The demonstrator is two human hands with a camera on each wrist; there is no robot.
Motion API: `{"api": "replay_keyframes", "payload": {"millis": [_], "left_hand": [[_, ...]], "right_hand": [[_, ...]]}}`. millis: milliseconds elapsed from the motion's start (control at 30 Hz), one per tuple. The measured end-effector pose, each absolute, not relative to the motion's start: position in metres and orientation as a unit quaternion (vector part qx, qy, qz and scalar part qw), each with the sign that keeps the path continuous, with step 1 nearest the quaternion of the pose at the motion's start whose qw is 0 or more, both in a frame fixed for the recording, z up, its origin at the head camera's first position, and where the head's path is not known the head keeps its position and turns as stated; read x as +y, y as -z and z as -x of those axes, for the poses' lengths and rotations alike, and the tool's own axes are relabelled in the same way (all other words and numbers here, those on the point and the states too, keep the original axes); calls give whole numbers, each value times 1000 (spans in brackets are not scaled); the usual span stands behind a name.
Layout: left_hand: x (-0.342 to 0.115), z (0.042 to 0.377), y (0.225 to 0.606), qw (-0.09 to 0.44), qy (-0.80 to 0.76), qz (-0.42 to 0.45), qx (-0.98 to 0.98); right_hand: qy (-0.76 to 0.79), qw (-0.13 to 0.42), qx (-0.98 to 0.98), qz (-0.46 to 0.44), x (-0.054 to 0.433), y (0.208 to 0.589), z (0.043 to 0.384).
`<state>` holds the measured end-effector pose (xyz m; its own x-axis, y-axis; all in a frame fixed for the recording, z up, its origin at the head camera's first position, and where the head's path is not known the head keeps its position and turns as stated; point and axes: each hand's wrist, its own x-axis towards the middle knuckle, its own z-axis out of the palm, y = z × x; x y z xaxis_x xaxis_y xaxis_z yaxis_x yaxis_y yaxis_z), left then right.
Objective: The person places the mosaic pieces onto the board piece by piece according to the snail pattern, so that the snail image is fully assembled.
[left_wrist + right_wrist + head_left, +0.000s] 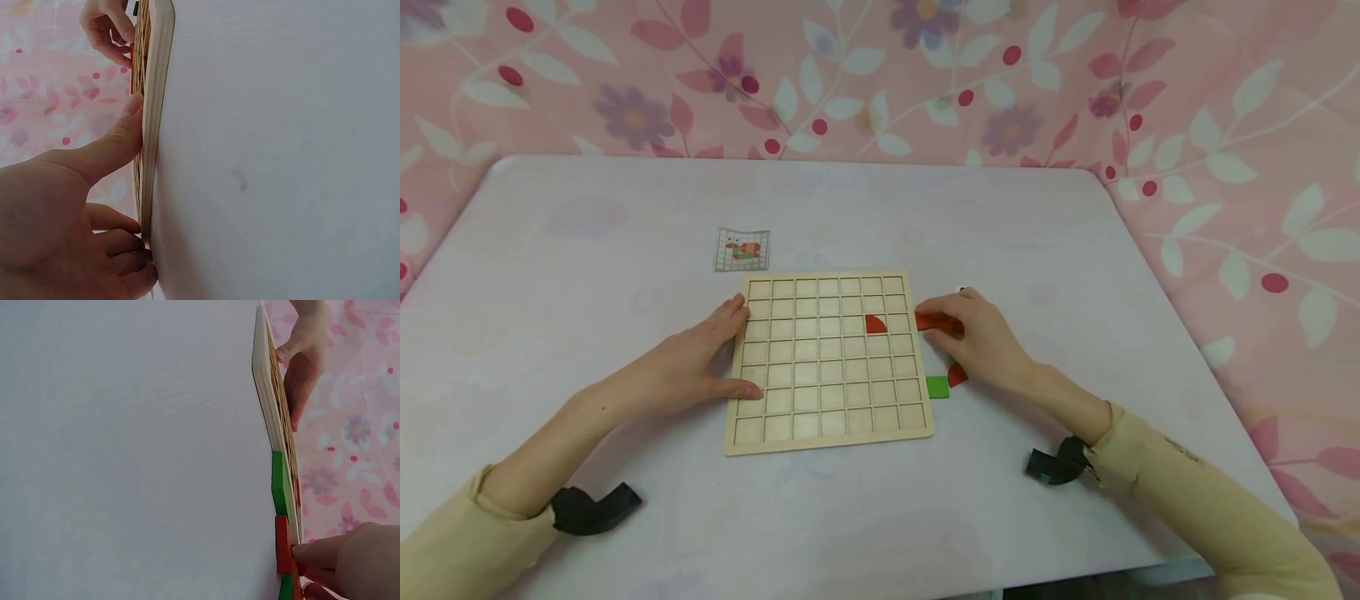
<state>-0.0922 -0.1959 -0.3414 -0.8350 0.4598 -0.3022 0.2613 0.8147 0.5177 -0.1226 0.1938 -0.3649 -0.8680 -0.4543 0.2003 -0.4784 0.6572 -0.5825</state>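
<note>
A wooden grid board [806, 351] lies flat on the table. My left hand [688, 360] rests at its left edge, the thumb over the rim and the fingers along the side. One red quarter-circle tile [876, 324] sits in a cell towards the upper right. Just off the right edge, my right hand [981, 333] pinches a red tile [923, 321], partly hidden by the fingers. Below that hand are a green square tile [937, 387] touching the board and another red tile [957, 375]. The right wrist view shows the green tile [279, 484] beside the board's edge.
A small card [742, 250] with a coloured pattern on a grid lies behind the board's upper left corner. Beyond the right hand, a small black-and-white piece [961, 289] peeks out. A white cloth covers the table [625, 217]; floral fabric [865, 75] hangs behind.
</note>
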Motion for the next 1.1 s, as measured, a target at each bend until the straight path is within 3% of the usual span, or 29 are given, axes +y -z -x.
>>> {"api": "replay_keyframes", "payload": {"millis": [300,1100], "left_hand": [[-197,92,343,212,-233,-192,929],[-197,92,342,214,-236,-197,927]], "right_hand": [[-316,40,-907,-276,192,369,124],[-309,34,-906,-288,189,364,120]]}}
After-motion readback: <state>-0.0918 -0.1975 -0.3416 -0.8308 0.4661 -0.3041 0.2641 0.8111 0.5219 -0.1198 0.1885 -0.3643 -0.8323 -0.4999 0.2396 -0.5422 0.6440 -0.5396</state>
